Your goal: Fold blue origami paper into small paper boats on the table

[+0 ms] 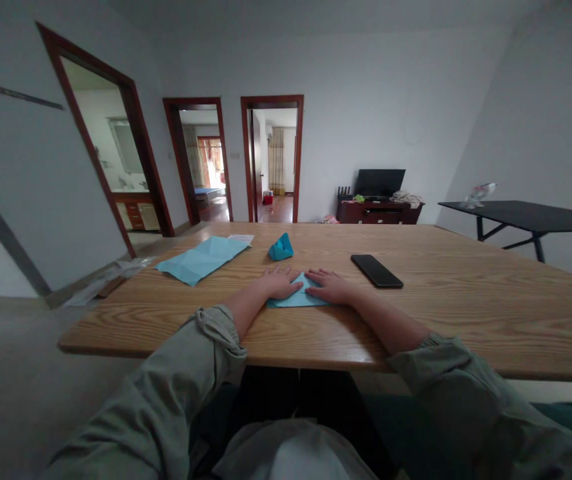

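Note:
A folded piece of light blue paper (pixel 300 297) lies flat on the wooden table, close to its front edge. My left hand (pixel 281 283) presses on its left side with the fingers stretched out. On the right side rests my right hand (pixel 330 287), also flat with fingers extended. Both hands cover much of the paper, so only its middle and lower edge show. Just beyond my left hand stands a darker blue folded paper shape (pixel 281 247). To the left lies a creased, unfolded light blue sheet (pixel 205 259).
A black phone (pixel 377 271) lies on the wooden table (pixel 446 293) right of my hands. A small printed paper (pixel 241 239) sits by the creased sheet's far end. Farther off are a black table (pixel 531 215) and a television (pixel 380 182) on a cabinet.

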The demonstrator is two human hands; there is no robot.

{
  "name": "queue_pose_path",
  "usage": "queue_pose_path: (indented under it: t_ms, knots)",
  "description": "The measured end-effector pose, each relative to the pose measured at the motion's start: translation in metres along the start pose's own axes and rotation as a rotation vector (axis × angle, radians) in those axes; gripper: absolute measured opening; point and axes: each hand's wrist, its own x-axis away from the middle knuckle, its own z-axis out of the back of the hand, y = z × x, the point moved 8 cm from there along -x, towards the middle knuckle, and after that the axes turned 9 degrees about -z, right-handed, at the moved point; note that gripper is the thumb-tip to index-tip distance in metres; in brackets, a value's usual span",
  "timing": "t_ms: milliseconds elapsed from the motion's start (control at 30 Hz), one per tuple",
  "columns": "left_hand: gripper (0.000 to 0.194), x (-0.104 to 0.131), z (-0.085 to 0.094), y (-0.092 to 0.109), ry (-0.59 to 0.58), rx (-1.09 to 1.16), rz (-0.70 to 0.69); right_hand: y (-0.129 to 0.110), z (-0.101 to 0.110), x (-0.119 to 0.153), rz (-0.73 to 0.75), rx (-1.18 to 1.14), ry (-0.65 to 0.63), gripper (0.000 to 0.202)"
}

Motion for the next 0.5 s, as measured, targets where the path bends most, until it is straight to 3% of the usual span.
queue_pose_path:
  t_ms: [233, 300, 400, 500]
  knots:
    - [0.051, 0.017, 0.016, 0.031, 0.004, -0.072, -0.293, -0.007, 0.011, 0.02, 0.091, -0.078, -0.09, 0.084]
    - [0.06, 0.026, 0.018, 0.035, -0.043, -0.014, -0.319, -0.011, 0.014, 0.024, 0.089, -0.099, -0.111, 0.092]
    - [0.09, 0.039, 0.022, 0.036, -0.117, 0.046, -0.292, -0.013, 0.016, 0.026, 0.065, -0.088, -0.132, 0.1]
    - [0.098, 0.046, 0.024, 0.038, -0.181, 0.062, -0.321, -0.012, 0.016, 0.026, 0.051, -0.074, -0.153, 0.103]
